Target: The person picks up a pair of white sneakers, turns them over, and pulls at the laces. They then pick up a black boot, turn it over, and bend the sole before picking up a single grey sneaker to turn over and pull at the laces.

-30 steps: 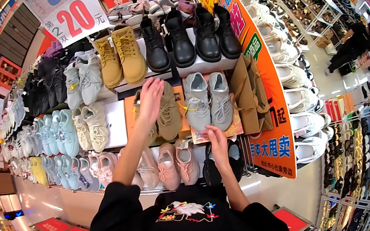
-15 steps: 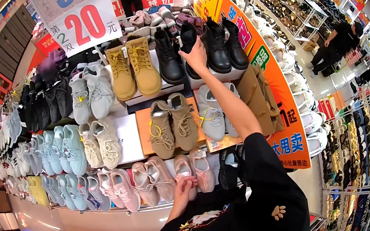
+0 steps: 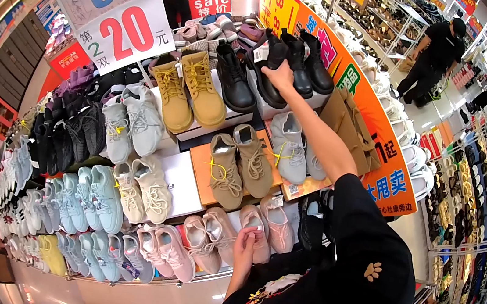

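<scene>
My right hand (image 3: 280,74) reaches up to the top tier of the shoe display and grips a black ankle boot (image 3: 266,61) with a white tag by its collar, tipping it slightly. More black boots (image 3: 234,80) stand on both sides of it. My left hand (image 3: 246,243) is low at the front edge, fingers resting on the toe of a pink sneaker (image 3: 254,220) in the bottom row. A black sleeve covers my right upper arm.
Tan boots (image 3: 193,90), grey sneakers (image 3: 288,142) and khaki sneakers (image 3: 242,164) fill the tiers. A 39/20 price sign (image 3: 118,3) hangs upper left. Brown paper bags (image 3: 345,125) and an orange banner (image 3: 373,144) stand on the right. A person in black (image 3: 432,54) stands in the far aisle.
My right hand went from the lower shelf up to the black boots and closed on one. My left hand dropped from the khaki sneakers to the pink sneaker. The view shifted left.
</scene>
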Action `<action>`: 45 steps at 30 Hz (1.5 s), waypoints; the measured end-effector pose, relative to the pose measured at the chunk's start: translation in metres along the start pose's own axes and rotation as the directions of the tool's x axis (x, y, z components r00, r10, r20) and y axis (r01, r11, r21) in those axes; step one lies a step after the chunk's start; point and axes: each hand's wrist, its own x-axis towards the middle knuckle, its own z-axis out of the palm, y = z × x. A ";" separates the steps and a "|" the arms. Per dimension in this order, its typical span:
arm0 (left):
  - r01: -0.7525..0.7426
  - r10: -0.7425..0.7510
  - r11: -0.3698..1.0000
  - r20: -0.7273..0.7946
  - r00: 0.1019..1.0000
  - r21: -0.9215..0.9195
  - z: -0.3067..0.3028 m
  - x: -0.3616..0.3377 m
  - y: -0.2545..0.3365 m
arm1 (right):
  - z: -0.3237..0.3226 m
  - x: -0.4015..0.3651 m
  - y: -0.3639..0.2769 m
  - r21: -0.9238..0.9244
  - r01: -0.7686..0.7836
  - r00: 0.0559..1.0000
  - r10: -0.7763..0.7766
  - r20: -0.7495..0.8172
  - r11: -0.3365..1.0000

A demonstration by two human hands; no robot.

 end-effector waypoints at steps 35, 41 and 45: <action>0.164 -0.163 0.978 0.014 0.987 -0.126 0.098 0.028 0.031 | -0.227 -0.296 0.108 0.476 -0.664 0.611 0.051 0.790 0.577; 0.067 -0.116 0.950 -0.148 0.982 -0.306 0.098 0.023 0.046 | -0.246 -0.307 0.120 0.576 -0.660 0.642 -0.037 0.766 0.482; -0.068 -0.003 0.950 -0.227 0.974 -0.306 0.092 0.021 0.043 | -0.240 -0.326 0.125 0.601 -0.670 0.665 -0.009 0.747 0.435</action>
